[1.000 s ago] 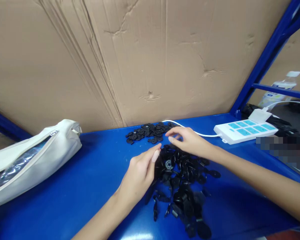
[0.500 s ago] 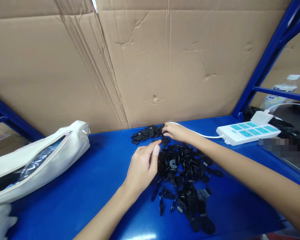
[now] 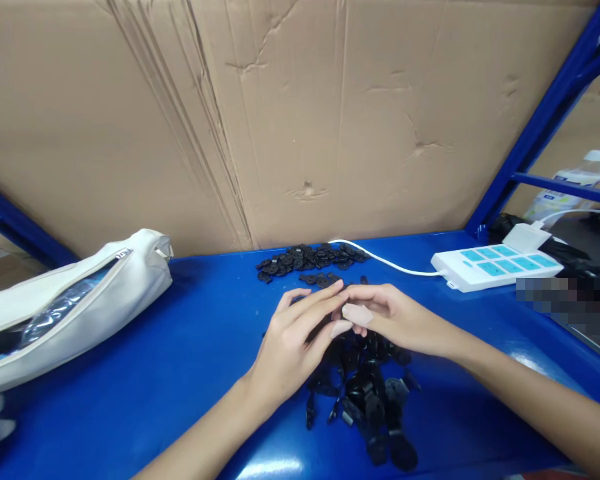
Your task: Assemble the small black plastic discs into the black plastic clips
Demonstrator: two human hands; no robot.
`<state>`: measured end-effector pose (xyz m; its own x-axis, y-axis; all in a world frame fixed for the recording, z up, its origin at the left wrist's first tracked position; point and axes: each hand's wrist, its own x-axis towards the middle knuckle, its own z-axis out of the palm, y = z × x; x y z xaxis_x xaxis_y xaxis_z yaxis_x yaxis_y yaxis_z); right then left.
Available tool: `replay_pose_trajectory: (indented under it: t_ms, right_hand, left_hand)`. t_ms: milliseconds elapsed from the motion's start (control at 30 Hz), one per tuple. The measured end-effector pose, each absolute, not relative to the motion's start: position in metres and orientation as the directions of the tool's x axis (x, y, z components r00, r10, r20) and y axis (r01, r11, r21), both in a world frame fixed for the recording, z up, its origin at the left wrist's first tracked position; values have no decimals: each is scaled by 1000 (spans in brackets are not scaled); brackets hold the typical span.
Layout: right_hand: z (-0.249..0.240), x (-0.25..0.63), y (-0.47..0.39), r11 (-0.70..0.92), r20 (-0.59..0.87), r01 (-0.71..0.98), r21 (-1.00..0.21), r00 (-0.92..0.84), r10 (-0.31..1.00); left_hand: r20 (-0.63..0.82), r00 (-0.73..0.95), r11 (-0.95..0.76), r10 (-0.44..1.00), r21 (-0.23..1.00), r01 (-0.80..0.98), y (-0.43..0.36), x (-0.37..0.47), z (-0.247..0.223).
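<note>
My left hand (image 3: 295, 333) and my right hand (image 3: 405, 320) meet over the near heap of small black plastic pieces (image 3: 373, 393). The left fingers reach across, bent towards the thumb. My right thumb and fingers are pinched together against the left fingertips. Both thumbs have a pale covering on the tip. Something dark shows between the hands, but I cannot tell whether it is a held piece or the heap behind. Farther back, flat black pieces with round ends and holes lie in a second heap (image 3: 300, 259), with a few loose ones in front.
A white power strip (image 3: 495, 267) with teal sockets lies at the right; its white cable (image 3: 390, 263) runs behind the far heap. An open white zip bag (image 3: 130, 293) sits at left. Cardboard (image 3: 290, 133) backs the blue surface (image 3: 190, 373). A bottle (image 3: 570, 187) stands beyond the blue frame.
My right hand has come back from the far heap towards me and now meets my left hand. My left hand has its fingers more outstretched. The view has shifted slightly.
</note>
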<state>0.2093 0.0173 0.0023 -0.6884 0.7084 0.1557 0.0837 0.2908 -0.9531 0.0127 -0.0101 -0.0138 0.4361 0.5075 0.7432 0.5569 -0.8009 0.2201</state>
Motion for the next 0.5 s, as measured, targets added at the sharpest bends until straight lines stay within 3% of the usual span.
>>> replay_pose_trajectory:
  t_ms: [500]
  right_hand:
    - [0, 208, 9, 337, 150, 148, -930, -684, 714]
  left_hand:
    - [643, 524, -808, 559, 279, 519, -15, 15, -11]
